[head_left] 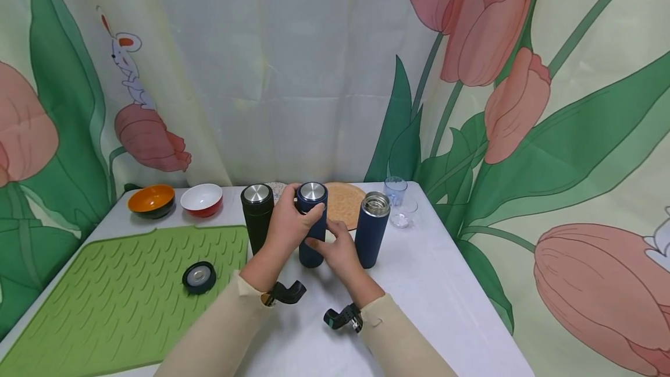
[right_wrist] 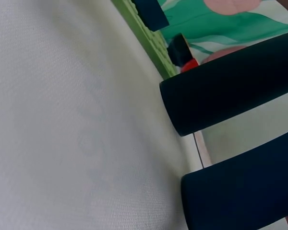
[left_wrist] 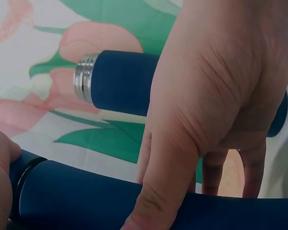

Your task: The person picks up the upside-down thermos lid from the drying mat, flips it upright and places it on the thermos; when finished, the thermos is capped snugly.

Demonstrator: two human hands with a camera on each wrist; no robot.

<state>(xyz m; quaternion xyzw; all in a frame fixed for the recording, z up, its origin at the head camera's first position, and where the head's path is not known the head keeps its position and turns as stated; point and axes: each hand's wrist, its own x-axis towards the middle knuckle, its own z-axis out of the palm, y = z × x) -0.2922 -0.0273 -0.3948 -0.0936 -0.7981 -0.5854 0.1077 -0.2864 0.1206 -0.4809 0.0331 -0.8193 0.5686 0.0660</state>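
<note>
At the middle of the white desk (head_left: 445, 284), a dark blue flask (head_left: 312, 223) is standing upright, capped with a steel-topped lid, and both hands are working on it. The left hand (head_left: 289, 221) is wrapping its fingers (head_left: 309, 214) around the upper part, just under the lid, curled tight against the body. The right hand (head_left: 339, 249) is pinching the lower half from the right side, its fingers (left_wrist: 156, 201) pressing on the matte blue wall, as the left wrist view is showing.

Judging by its look, the flask is a rigid metal bottle, fairly heavy for its width, with a slightly grippy matte coat; the polished lid top is likely slicker, so the body is offering the better hold, one hand low to steady it and one high at the collar.

Just to its left a black flask (head_left: 257, 214) is standing, and just to its right an open blue flask (head_left: 373, 227) is showing its steel rim. A loose black lid (head_left: 199, 277) is lying on the green mat (head_left: 104, 307). Behind, an orange bowl (head_left: 151, 199), a red-and-white bowl (head_left: 202, 199), a cork mat (head_left: 345, 202) and clear glasses (head_left: 399, 202) are sitting near the back edge.
</note>
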